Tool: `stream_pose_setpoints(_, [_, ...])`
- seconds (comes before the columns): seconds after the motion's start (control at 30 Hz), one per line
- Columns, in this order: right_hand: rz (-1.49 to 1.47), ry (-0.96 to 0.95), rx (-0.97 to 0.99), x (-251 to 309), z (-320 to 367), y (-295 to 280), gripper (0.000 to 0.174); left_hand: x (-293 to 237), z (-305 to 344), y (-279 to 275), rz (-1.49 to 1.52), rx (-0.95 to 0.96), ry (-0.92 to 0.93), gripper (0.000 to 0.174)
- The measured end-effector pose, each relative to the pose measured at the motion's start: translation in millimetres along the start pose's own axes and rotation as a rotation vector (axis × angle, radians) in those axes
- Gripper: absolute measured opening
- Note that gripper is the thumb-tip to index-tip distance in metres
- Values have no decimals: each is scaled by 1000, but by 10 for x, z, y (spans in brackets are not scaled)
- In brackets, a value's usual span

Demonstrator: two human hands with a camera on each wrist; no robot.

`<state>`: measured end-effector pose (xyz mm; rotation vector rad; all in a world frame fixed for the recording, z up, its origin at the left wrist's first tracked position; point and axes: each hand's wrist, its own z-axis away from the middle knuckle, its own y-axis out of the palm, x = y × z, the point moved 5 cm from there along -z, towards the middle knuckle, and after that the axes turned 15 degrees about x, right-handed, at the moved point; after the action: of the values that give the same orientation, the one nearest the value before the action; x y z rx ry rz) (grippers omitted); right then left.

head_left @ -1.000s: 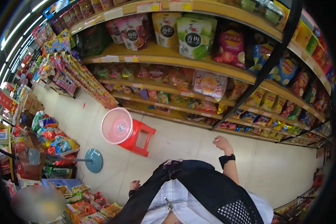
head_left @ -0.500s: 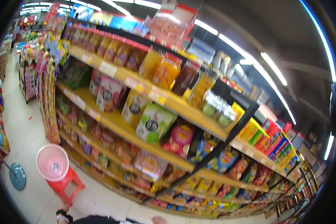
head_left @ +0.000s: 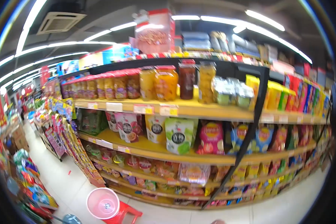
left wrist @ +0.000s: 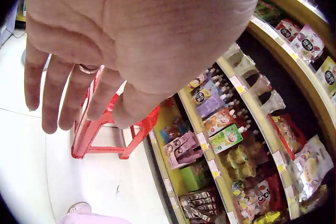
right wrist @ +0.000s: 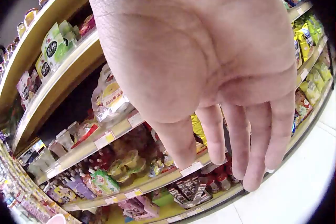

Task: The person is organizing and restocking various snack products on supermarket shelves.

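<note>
My left hand (left wrist: pixel 131 40) hangs with its fingers loosely straight and holds nothing; a ring shows on one finger. Behind its fingers in the left wrist view stands a red plastic stool (left wrist: pixel 100 142). A pink basin (head_left: pixel 95 199) sits on that stool at the bottom of the head view. In the right wrist view, my right hand (right wrist: pixel 205 50) has relaxed, nearly straight fingers and an empty palm. Snack shelves lie behind it, with a clear bag of sweets (right wrist: pixel 110 98) beside the thumb side. Only a sliver of a hand shows at the head view's bottom edge.
A long shelf unit (head_left: pixel 138 148) spans the front, holding jars (head_left: pixel 166 83), a green pouch (head_left: pixel 179 135) and bags of crisps (head_left: pixel 211 138). A black post (head_left: pixel 250 145) slants down its front. Left of the aisle lie piled packets (head_left: pixel 37 196), near a grey-blue round base (head_left: pixel 71 219).
The head view has tilted up from the floor to the shelves, after swinging right and partly back. The basin and stool now appear lower, and the hands have nearly left the head view.
</note>
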<state>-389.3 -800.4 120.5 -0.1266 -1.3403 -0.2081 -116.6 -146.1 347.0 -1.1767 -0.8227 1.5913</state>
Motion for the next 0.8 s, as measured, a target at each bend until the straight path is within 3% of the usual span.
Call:
stream_pose_setpoints(0.03, [726, 256, 232, -1257, -531, -635, 35, 26, -6, -95, -48, 34, 31, 37])
stream_pose_setpoints(0.07, [707, 537, 140, -543, -339, -240, 36, 54, -77, -135, -96, 75, 69, 37])
stream_pose_setpoints(0.13, [947, 520, 109, -56, -260, 16, 37, 78, -200, -181, -183, 164, 151, 37])
stream_pose_setpoints(0.2, [821, 586, 41, 441, -86, 191, 41, 112, -315, -100, -245, 252, 229, 36])
stream_pose_setpoints(0.27, [750, 530, -114, 599, 93, 235, 41, 146, -411, 70, -278, 327, 300, 36])
stream_pose_setpoints(0.37, [683, 591, -157, 891, 334, 343, 42, 190, -616, 458, -289, 402, 399, 35])
stream_pose_setpoints(0.8, [607, 712, -225, 741, 730, 513, 42, 454, -1182, 2865, -178, 654, 685, 32])
